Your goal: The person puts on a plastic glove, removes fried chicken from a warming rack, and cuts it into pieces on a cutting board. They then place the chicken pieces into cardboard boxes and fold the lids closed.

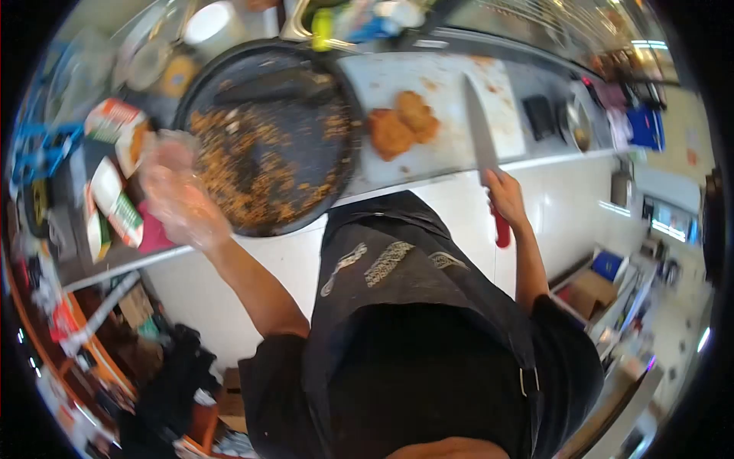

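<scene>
My right hand (505, 197) is closed around the red handle of a large kitchen knife (480, 126), whose blade points away over the white cutting board (451, 84). Two pieces of breaded fried food (401, 126) lie on the board, left of the blade. My left hand (177, 187), in a clear plastic glove, is at the left rim of a round black pan (267, 141) strewn with brown crumbs. Its fingers are blurred, close beside a printed paper sleeve (118, 126); whether they touch it cannot be made out.
More paper sleeves (115, 203) stand at the counter's left end. Behind the pan are a white tub (210, 27) and a metal container (302, 19). A metal bowl (577, 126) and a small black object (539, 116) sit right of the board. A glass display case (550, 30) borders the back.
</scene>
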`<state>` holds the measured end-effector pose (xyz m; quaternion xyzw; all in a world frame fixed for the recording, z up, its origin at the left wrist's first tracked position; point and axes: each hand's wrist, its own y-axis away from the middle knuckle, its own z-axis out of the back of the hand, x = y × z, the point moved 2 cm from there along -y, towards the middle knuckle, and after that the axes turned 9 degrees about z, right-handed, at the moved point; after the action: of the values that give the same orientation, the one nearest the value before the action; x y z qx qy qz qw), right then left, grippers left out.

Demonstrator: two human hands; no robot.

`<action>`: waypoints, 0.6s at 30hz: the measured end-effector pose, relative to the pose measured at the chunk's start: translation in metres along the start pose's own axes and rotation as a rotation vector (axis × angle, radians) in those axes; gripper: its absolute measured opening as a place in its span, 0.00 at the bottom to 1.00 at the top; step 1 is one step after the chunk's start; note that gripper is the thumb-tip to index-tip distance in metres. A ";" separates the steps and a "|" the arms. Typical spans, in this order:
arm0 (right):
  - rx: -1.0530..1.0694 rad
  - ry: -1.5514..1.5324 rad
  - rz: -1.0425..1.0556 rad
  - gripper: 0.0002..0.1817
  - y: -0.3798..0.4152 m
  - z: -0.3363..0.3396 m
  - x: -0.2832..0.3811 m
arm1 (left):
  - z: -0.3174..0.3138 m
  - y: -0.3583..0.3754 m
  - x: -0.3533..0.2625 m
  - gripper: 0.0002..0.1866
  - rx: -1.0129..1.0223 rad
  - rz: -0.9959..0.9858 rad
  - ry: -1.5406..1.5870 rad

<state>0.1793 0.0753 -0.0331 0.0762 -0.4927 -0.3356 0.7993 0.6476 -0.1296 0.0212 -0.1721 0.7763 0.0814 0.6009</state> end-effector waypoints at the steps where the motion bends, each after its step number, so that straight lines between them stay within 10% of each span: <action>1: 0.015 0.002 0.003 0.17 -0.010 0.008 -0.006 | -0.024 0.028 0.014 0.20 0.123 0.026 -0.010; 3: 0.076 -0.010 0.018 0.16 -0.027 0.017 -0.017 | -0.087 0.084 0.048 0.14 0.284 0.074 -0.437; 6: 0.146 0.002 0.081 0.17 -0.058 0.042 -0.028 | -0.196 0.134 0.056 0.40 0.812 -0.268 -1.275; 12: 0.168 0.233 0.271 0.20 -0.100 0.108 -0.050 | -0.304 0.172 0.130 0.53 0.931 0.029 -2.147; 18: 0.073 0.307 0.492 0.18 -0.097 0.135 -0.062 | -0.322 0.222 0.194 0.46 0.822 -0.283 -1.549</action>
<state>0.0036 0.0677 -0.0545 0.0328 -0.3815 -0.0984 0.9185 0.2326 -0.0638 -0.0978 0.0661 0.0910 -0.1853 0.9762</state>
